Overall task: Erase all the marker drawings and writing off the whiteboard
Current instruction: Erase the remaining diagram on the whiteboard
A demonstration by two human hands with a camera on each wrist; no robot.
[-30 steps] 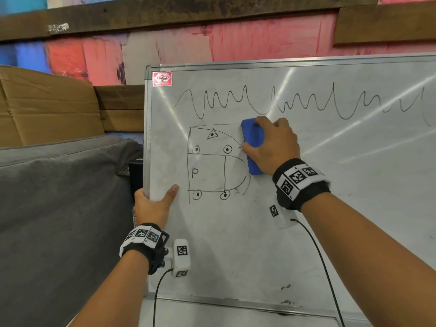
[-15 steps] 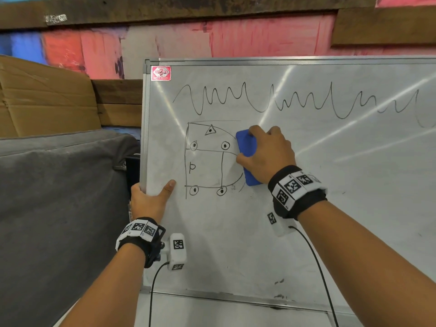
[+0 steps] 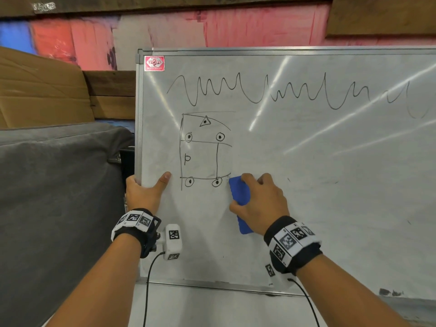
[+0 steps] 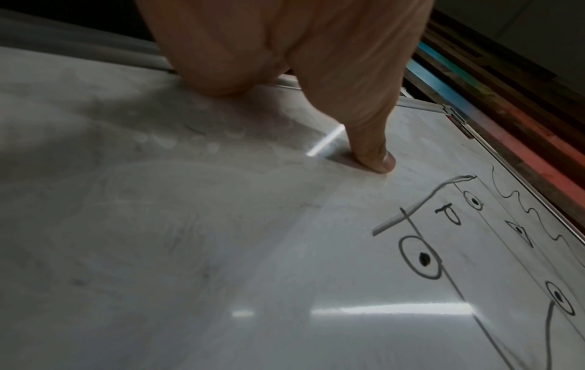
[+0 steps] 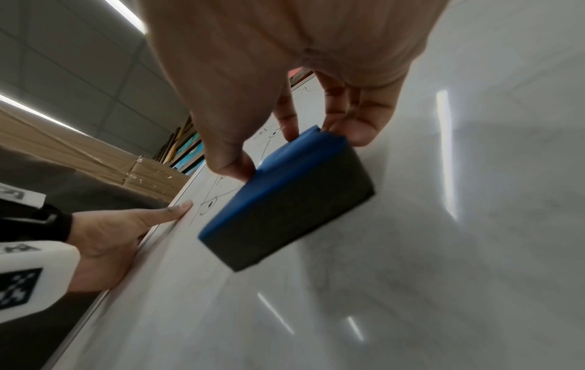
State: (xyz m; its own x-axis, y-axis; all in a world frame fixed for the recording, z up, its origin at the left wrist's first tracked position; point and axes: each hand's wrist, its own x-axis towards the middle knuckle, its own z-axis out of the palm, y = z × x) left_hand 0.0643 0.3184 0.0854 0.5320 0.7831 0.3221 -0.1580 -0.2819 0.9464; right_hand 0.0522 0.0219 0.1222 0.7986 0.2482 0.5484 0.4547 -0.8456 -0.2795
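A whiteboard (image 3: 330, 185) stands upright, with a wavy black line (image 3: 283, 93) across its top and a boxed diagram (image 3: 203, 149) with dotted circles, a triangle and a "p" at its left. My right hand (image 3: 259, 204) grips a blue eraser (image 3: 240, 199) with a dark felt face (image 5: 291, 212), pressed to the board just right of the diagram's lower corner. My left hand (image 3: 144, 192) holds the board's left edge, its thumb (image 4: 373, 155) flat on the white surface; its other fingers are hidden behind the frame.
A grey padded cover (image 3: 59, 197) lies left of the board, with cardboard (image 3: 40, 90) behind it. A painted red and blue wall (image 3: 212, 27) with wooden beams rises behind. The board's bottom rail (image 3: 212, 286) sits on a pale floor.
My right hand has slid the eraser down from the diagram's right side to below its lower corner, wiping away the curved lines there. The left hand keeps its hold.
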